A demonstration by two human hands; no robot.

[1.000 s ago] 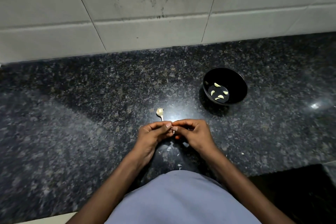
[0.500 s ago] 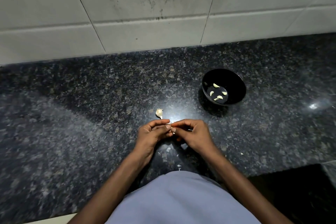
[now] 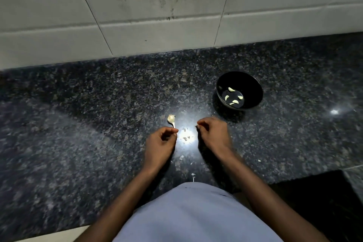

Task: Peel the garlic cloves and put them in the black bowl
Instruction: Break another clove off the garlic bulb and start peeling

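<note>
Speckled dark granite bench [image 3: 82,124] below pale tiles carries a glossy round black bowl [image 3: 239,90] holding four smooth peeled garlic cloves [image 3: 233,96], with papery skin scraps [image 3: 185,135] between the hands. Both grips are curled: the left hand [image 3: 160,146] pinches something tiny beside a stemmed garlic remnant [image 3: 171,119], and the right hand [image 3: 213,133] pinches something I cannot make out. Peeling looks midway; next, I judge, any bare clove goes to the bowl.

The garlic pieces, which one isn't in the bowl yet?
The garlic piece lying alone on the counter, just beyond the left hand. It looks papery-skinned, while the other four cloves lie in the black bowl.
</note>
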